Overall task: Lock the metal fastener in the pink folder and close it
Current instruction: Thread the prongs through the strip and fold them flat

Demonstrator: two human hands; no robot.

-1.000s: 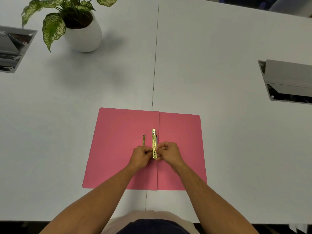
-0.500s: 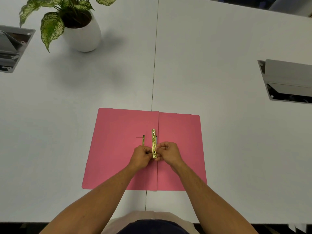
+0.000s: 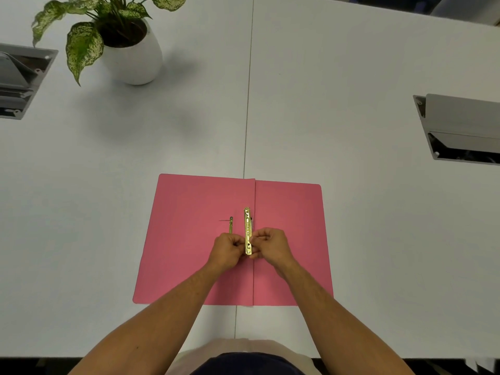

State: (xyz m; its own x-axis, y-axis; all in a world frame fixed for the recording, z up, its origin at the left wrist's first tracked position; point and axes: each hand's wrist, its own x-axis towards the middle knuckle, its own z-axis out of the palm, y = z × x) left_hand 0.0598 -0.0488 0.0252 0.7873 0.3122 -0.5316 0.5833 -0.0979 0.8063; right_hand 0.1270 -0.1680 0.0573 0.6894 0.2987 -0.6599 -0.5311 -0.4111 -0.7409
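A pink folder [image 3: 189,239] lies open and flat on the white table, its spine fold running towards me. A gold metal fastener bar [image 3: 247,226] lies along the fold. A thin gold prong [image 3: 230,225] sticks out on the left leaf beside it. My left hand [image 3: 227,249] and my right hand [image 3: 270,246] pinch the near end of the bar from either side. The bar's near tip is partly hidden by my fingers.
A potted plant in a white pot [image 3: 130,55] stands at the back left. Grey cable boxes are set into the table at the far left [image 3: 19,79] and at the right [image 3: 462,131]. The table's near edge [image 3: 81,357] runs just before my body.
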